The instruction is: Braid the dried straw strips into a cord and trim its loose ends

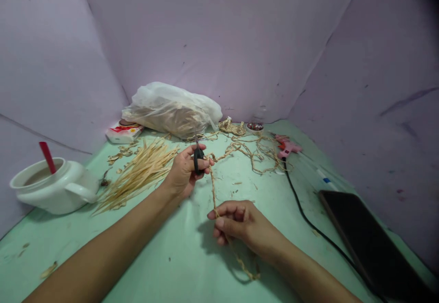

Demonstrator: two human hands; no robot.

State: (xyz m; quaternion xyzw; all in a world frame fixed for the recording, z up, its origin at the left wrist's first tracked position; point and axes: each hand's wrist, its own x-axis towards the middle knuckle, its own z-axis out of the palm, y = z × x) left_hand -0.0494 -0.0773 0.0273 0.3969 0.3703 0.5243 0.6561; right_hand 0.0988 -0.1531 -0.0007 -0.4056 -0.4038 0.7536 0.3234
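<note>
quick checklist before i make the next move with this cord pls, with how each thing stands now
1. Right hand pinching the braided cord: ok
2. Left hand holding both the scissors and the cord: ok
3. Cord beyond the left hand free of loops: not ok, it lies in loose loops near the pink glue gun
4. Black cable apart from both hands: ok
5. White pot of liquid apart from both hands: ok
6. Glue gun cool: cannot tell

Worn on the head, one camera looks forward and down, close over the worktop (178, 257), facing a purple wall (212, 29).
</note>
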